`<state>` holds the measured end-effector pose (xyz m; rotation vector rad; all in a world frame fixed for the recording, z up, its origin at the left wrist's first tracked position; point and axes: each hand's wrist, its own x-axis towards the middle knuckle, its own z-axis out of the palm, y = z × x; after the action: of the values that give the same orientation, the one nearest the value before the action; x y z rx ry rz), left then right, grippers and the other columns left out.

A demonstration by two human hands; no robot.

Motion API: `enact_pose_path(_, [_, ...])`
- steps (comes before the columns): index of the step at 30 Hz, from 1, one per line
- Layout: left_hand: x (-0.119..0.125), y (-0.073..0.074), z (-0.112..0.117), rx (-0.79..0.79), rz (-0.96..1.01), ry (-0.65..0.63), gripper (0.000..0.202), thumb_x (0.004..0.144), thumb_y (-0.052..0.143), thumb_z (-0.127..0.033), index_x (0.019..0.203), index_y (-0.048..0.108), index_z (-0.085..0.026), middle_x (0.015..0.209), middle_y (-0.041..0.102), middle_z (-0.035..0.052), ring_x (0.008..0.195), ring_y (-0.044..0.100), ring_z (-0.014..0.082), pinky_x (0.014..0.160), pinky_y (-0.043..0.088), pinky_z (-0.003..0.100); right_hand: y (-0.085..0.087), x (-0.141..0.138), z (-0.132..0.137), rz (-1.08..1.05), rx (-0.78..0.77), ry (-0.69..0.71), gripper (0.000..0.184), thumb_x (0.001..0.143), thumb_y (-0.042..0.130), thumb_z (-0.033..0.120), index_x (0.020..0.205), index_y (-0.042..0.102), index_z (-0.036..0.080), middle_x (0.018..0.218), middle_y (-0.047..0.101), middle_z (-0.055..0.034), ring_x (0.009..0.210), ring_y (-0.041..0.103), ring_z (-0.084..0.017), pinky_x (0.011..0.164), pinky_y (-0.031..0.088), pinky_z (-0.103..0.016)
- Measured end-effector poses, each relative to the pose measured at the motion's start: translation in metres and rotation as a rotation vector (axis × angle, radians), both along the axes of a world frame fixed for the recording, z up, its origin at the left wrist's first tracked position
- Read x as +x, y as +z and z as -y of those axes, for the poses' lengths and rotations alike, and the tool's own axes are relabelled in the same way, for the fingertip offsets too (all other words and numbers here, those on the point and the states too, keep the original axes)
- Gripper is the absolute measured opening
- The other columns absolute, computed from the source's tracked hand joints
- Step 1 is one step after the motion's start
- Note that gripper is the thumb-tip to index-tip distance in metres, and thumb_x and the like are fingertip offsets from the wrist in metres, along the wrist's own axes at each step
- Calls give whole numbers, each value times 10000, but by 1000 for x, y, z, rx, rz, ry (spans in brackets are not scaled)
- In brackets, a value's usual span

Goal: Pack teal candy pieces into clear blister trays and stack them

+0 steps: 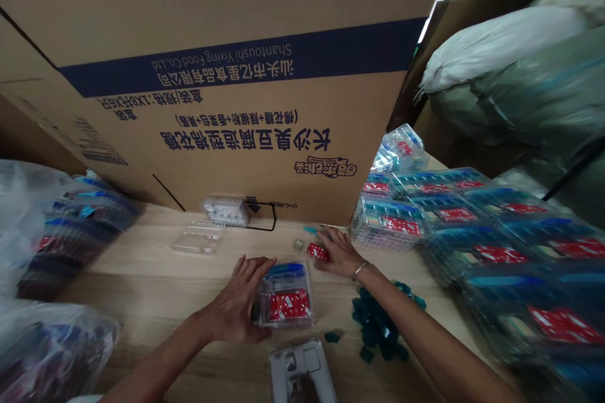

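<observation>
My left hand (pixel 241 299) holds the left side of a clear plastic tray (pixel 306 313), thumb at the near corner and fingers at the far one. In the tray lie a red patterned packet (pixel 289 305) and a blue strip-like piece (pixel 285 269). My right hand (pixel 339 253) is beyond the tray to the right, its thumb and fingers around a small red packet (pixel 318 252) on the table. A small pale round piece (pixel 298 244) lies just left of that packet. Beneath my right forearm is a pile of dark teal pieces (pixel 378 321).
A large cardboard box (pixel 246 170) stands along the back. Stacked filled trays (pixel 456 214) crowd the right side; more stacks (pixel 87 217) and plastic bags (pixel 51 346) are at left. A grey-white tray (pixel 302 368) lies in front, a white block (pixel 227 211) against the box.
</observation>
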<state>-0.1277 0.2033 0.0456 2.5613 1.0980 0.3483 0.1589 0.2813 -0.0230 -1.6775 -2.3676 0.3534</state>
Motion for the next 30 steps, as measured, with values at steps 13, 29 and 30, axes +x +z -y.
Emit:
enact_pose_path(13, [-13, -22, -133, -157, -244, 318, 949, 496, 758, -331, 1334, 336, -192, 1361, 397, 152, 1259, 334, 376, 1033, 257, 502, 30, -69, 85, -127, -32, 394, 940, 573, 748, 445, 1374, 317, 207, 1480, 156, -150, 1348, 141, -327, 1087, 107, -522])
enact_pose_path(29, [25, -52, 147, -82, 51, 204, 341, 667, 684, -340, 957, 557, -214, 1260, 495, 128, 1175, 437, 326, 952, 407, 486, 6, -44, 215, -268, -206, 63, 329, 800, 478, 103, 1122, 527, 151, 1170, 511, -131, 1026, 529, -221, 895, 452, -369])
enact_pose_path(30, [30, -65, 156, -84, 88, 235, 362, 652, 699, -330, 954, 543, -207, 1285, 469, 137, 1209, 406, 334, 978, 387, 499, -1, -47, 218, -321, -202, -13, 391, 784, 474, 84, 1170, 494, 146, 1177, 513, -133, 1042, 527, -220, 905, 447, -369])
